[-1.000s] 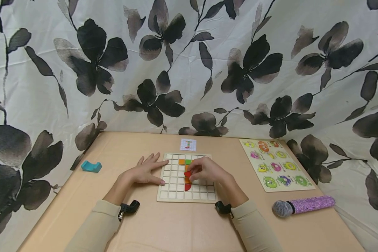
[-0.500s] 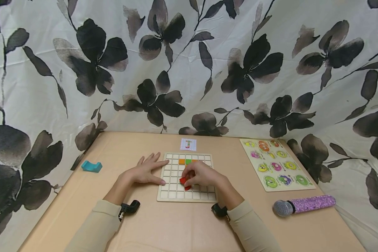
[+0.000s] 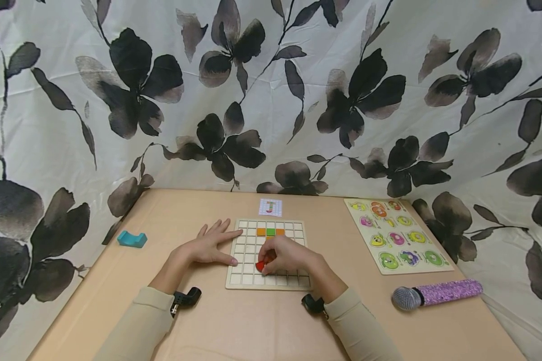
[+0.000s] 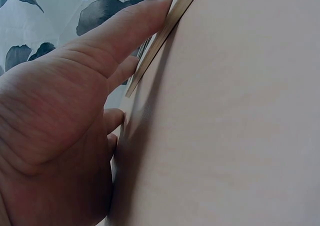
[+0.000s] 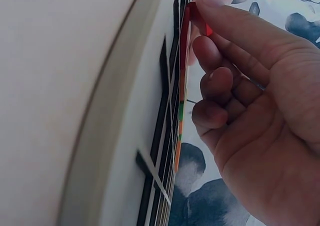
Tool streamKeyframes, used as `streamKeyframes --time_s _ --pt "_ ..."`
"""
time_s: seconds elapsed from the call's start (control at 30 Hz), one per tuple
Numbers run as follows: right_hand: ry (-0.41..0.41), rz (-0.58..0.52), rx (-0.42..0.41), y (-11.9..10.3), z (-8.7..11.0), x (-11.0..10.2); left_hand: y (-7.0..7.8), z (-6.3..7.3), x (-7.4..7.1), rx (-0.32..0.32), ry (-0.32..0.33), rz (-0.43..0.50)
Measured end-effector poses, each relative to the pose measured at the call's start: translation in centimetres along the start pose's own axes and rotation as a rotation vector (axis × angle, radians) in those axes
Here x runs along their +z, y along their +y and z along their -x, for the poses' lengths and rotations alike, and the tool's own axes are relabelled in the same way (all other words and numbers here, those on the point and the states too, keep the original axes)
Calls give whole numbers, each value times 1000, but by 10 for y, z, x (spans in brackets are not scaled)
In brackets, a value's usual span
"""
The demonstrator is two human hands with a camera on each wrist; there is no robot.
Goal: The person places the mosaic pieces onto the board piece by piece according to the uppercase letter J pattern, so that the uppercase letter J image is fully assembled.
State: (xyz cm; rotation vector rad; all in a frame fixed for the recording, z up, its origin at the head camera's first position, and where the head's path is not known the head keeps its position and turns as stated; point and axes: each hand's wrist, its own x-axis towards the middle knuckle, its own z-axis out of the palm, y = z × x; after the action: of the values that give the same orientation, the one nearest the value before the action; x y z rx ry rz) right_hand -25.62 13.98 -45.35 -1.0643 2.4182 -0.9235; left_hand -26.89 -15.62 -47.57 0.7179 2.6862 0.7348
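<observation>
A white grid board (image 3: 239, 279) lies on the table in the head view. My left hand (image 3: 209, 245) is spread flat, with its thumb and index fingertip touching the board's left edge; the left wrist view shows the hand (image 4: 60, 116) beside that edge. Over the lower middle of the grid, my right hand (image 3: 289, 255) pinches a small red tile (image 3: 259, 266) between thumb and fingers. In the right wrist view the red tile (image 5: 198, 19) is tilted above the board. An orange tile (image 3: 261, 232), a green tile (image 3: 271, 232) and another orange tile (image 3: 280, 232) form a row. My right hand hides the cells below them.
Behind the board lies a small card (image 3: 270, 207) with a coloured J-shaped pattern. To the right are a sheet of fruit pictures (image 3: 403, 250) and a purple glittery microphone (image 3: 437, 295). A teal block (image 3: 132, 239) sits at the left. Floral cloth (image 3: 271, 125) hangs behind the table.
My right hand has moved slightly left and toward me with the red tile, uncovering the right orange tile of the row. My left hand has stayed in place.
</observation>
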Motion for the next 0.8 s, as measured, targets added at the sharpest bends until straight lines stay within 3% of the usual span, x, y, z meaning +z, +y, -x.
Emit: streamKeyframes --time_s 0.8 --pt "-27 33 70 -4 0 3 -2 -1 -1 -6 -5 -1"
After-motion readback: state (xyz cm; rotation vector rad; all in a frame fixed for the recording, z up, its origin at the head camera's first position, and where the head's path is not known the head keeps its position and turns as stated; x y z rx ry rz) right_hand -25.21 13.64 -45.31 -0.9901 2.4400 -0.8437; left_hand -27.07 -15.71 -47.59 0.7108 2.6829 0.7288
